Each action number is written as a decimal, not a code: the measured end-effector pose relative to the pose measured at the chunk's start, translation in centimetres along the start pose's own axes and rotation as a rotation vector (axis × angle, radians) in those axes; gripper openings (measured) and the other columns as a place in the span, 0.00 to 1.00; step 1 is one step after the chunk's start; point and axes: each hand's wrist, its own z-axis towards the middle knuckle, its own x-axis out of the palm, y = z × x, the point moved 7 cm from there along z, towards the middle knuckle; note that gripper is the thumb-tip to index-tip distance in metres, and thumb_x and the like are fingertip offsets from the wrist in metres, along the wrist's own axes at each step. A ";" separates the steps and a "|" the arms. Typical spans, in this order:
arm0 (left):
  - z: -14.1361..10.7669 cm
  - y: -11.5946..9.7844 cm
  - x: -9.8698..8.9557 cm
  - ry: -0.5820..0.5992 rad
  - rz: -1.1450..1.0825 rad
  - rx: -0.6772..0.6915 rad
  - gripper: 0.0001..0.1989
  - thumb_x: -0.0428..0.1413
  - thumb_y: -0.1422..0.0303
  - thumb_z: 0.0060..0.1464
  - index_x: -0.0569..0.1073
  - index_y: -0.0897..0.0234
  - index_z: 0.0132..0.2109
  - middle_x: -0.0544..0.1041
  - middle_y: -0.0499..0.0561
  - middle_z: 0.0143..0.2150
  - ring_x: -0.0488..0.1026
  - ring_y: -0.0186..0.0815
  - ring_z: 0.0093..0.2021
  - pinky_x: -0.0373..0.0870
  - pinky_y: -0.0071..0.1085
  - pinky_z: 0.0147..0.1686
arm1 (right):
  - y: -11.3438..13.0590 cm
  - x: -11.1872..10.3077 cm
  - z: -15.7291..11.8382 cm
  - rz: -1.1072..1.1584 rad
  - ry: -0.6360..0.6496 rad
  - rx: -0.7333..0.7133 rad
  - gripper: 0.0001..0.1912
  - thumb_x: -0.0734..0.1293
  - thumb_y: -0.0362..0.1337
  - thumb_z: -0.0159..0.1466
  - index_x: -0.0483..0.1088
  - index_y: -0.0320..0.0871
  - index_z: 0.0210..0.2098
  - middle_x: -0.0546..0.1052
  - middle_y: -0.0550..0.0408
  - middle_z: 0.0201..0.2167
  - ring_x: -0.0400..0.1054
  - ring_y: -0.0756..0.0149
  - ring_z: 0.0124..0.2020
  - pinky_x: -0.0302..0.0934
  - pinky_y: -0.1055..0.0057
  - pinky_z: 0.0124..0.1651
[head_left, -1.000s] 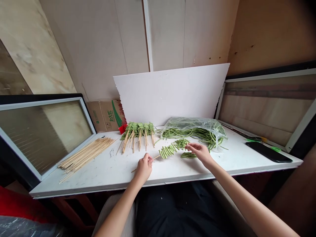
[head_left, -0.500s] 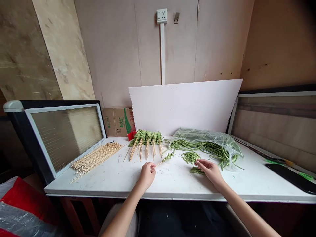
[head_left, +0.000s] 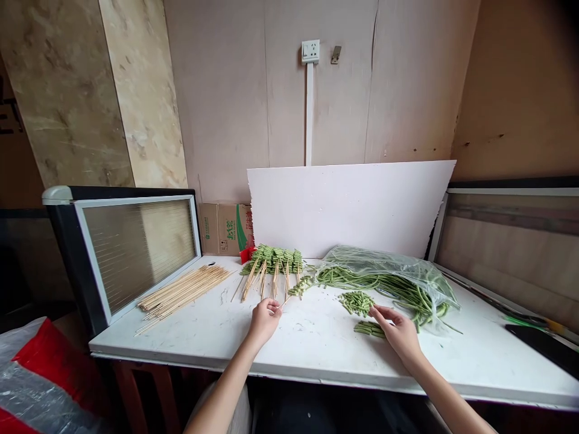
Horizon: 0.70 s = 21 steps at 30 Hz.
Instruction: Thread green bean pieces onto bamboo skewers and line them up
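My left hand point(head_left: 264, 322) is closed in a pinch on the bare end of a bamboo skewer point(head_left: 285, 301). Cut green bean pieces point(head_left: 300, 287) are threaded on the skewer's far end, which points up and to the right. My right hand point(head_left: 398, 330) is at the right edge of a small pile of cut bean pieces point(head_left: 356, 302). Its thumb and forefinger meet at the tips; whatever is between them is too small to make out. Just below that pile lies a row of longer bean pieces point(head_left: 368, 328), partly covered by the right hand.
Loaded bean skewers point(head_left: 275, 259) are stacked at the back, sticks toward me. Loose bamboo skewers point(head_left: 183, 294) lie on the left. A clear plastic bag point(head_left: 362, 258) holds long beans point(head_left: 398, 289) at the back right. A black phone-like slab point(head_left: 543, 346) lies at the table's point(head_left: 316, 355) right.
The camera view has shifted, so the scene sits lower and further right. The left hand's skewer now reaches closer to the stacked skewers. The right hand stays by the pile of cut beans.
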 end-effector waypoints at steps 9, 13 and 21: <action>0.2 -0.8 -0.3 0.048 -0.286 -0.089 0.20 0.69 0.60 0.48 0.79 0.70 0.44 0.79 0.54 0.37 0.74 0.30 0.27 0.69 0.28 0.30 | -0.8 0.2 0.2 0.010 0.026 0.010 0.29 0.72 0.63 0.58 0.84 0.44 0.40 0.85 0.43 0.46 0.78 0.40 0.52 0.71 0.54 0.53; 0.3 -0.9 -1.2 0.060 -0.378 -0.165 0.25 0.69 0.55 0.48 0.76 0.68 0.47 0.78 0.50 0.36 0.68 0.24 0.21 0.56 0.23 0.21 | -0.4 0.2 0.2 -0.005 0.024 0.010 0.28 0.72 0.63 0.58 0.85 0.45 0.40 0.85 0.44 0.46 0.78 0.40 0.52 0.72 0.55 0.52; 1.4 0.1 -3.8 -0.039 -0.420 -0.212 0.22 0.67 0.62 0.49 0.73 0.70 0.47 0.75 0.46 0.28 0.56 0.21 0.17 0.47 0.23 0.20 | 0.7 0.0 -0.3 -0.005 0.003 0.004 0.29 0.72 0.64 0.57 0.85 0.44 0.36 0.86 0.43 0.44 0.79 0.39 0.50 0.73 0.57 0.48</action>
